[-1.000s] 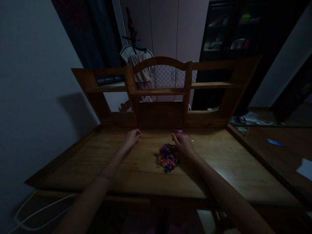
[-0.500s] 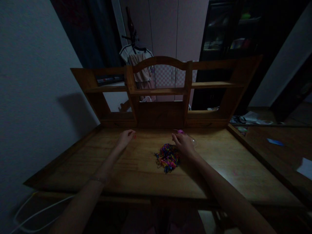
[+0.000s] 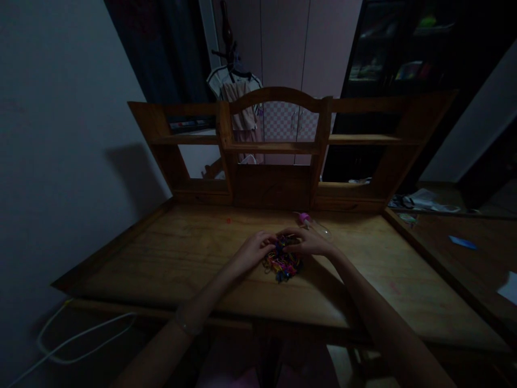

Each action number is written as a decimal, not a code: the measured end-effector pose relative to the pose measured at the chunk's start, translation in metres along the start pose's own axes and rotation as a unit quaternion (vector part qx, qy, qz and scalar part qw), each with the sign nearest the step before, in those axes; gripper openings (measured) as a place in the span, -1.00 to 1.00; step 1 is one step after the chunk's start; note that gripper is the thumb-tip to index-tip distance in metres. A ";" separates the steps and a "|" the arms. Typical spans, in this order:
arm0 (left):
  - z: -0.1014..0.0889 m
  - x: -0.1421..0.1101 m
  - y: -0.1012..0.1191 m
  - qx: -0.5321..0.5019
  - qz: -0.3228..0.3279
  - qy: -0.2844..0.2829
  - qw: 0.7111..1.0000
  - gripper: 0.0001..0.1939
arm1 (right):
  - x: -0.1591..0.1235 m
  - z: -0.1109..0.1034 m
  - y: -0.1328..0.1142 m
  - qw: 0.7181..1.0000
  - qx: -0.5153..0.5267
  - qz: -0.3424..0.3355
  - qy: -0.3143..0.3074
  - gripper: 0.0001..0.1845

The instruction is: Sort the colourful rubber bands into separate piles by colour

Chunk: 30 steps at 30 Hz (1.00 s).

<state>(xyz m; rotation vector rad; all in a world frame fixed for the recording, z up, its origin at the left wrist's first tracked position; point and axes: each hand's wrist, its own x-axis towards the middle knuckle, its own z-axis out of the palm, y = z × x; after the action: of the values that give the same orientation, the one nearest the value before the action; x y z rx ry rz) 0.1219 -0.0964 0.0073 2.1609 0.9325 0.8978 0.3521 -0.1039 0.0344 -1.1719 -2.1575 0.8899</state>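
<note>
Head view took in a dim room, its pale wall rising well to the left of the hands. Far ahead of them stood a pink wardrobe with checkered lower panels, and, ahead to their right, a dark glass-fronted cabinet whose contents were too dim for any lettering to be read. A dark curtain hung ahead to their left. Beneath the hands lay a light wooden desk, its grain running across, with a brown shelf unit along the far edge; pale clothes hung behind that. Well to the right of the hands, past the desk's edge, lay a white sheet. Left hand and right hand met over the far side of a tangle of multicoloured strands, which sat on the desk directly under and between them. Fingers were curved, thumbs slightly apart from them; whether either hand had pinched any strands could not be told. Just beyond the right hand lay a clear container with a pink top. Far to its right was a small blue card, its face unreadable. Ahead and left of the left hand lay a tiny red piece.
</note>
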 end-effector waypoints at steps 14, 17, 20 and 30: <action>0.003 0.007 0.002 -0.024 -0.039 0.056 0.997 -0.84 | 0.007 0.002 0.015 0.998 0.020 -0.057 0.034 -0.76; -0.001 0.007 0.004 -0.047 -0.071 0.064 0.994 -0.80 | 0.009 0.002 0.018 0.997 0.028 -0.065 0.038 -0.74; -0.007 0.000 0.008 -0.049 -0.081 0.075 0.993 -0.79 | 0.009 0.003 0.019 0.996 0.025 -0.066 0.053 -0.74; -0.062 -0.088 -0.027 0.041 -0.182 0.177 0.966 -0.65 | 0.010 0.000 0.011 0.987 0.076 -0.097 0.105 -0.75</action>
<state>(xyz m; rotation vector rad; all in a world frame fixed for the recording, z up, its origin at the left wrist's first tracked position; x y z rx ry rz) 0.0184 -0.1337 -0.0062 1.8336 1.5093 1.0873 0.3525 -0.0909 0.0275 -0.9198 -1.9578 0.7930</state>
